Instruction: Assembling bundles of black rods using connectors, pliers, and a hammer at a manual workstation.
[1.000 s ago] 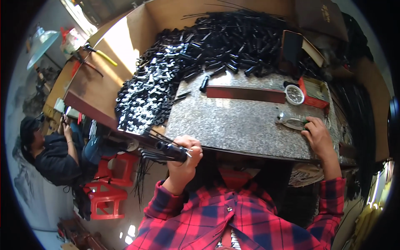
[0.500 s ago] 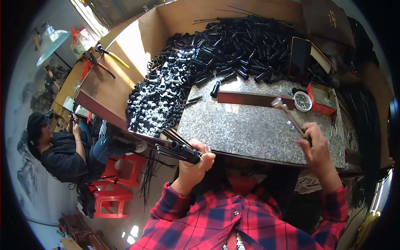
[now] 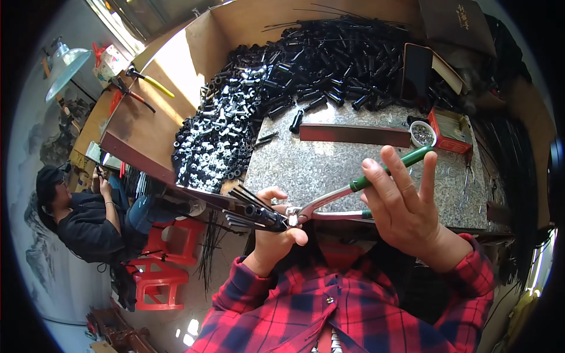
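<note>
My left hand [image 3: 272, 238] holds a bundle of thin black rods [image 3: 244, 217] around a black tube, low in front of the tabletop's near edge. Its thumb and index finger stand apart, with the other fingers around the bundle. Green-handled pincers [image 3: 332, 197] have their handles spread wide. Their metal head is at the right end of the bundle, between my left thumb and index finger; whether the jaws grip anything is too small to tell. My right hand [image 3: 406, 215] holds the handles, several fingers stretched out past the upper one.
The speckled stone tabletop [image 3: 276, 170] bears a dark red bar [image 3: 353, 135], a white cup of small metal bits [image 3: 422, 135] and a red box [image 3: 450, 132]. Black tubes [image 3: 329, 65] and short fittings [image 3: 218, 132] heap behind. A seated person [image 3: 88, 206] is at left near red stools [image 3: 159, 288].
My right hand has brought the pincers left and down from above the tabletop to the bundle's end. Their handles have spread. My left thumb and index finger have opened.
</note>
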The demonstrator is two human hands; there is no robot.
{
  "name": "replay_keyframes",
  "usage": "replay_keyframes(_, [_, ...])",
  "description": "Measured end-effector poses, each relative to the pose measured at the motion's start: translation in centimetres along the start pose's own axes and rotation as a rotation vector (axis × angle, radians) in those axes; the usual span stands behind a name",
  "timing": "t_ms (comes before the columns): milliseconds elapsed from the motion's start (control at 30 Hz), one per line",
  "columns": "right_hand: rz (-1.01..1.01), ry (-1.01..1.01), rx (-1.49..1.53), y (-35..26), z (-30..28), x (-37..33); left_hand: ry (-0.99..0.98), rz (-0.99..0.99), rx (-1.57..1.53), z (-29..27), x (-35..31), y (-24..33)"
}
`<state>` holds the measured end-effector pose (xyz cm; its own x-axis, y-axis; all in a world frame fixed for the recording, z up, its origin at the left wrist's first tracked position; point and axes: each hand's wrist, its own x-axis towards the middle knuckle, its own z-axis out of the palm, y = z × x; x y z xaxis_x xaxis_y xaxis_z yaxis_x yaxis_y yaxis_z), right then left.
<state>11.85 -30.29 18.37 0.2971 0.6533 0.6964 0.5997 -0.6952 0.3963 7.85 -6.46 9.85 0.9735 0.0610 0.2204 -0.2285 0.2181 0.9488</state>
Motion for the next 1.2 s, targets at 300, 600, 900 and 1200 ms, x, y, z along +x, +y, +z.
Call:
replay_keyframes(300, [0.069,-0.499,0.398,-0.6,-1.5,-1.1,-0.141,0.011,-0.049,-1.4,-0.2,-0.9])
replay_keyframes(600, [0.964,-1.576,2.309,-1.5,-0.5,-3.3,-0.321,0.076,0.088,-1.8,1.1,-0.6])
replay_keyframes(900, [0.663,-0.997,1.43,-2.1,-2.7,-0.7,-0.137,0.0,0.13,-1.4,1.7,0.5])
replay_keyframes(1200, [0.679,-0.997,1.35,-4.1,-2.3,-1.3,-0.212,0.001,0.091,-1.9,1.6,0.6])
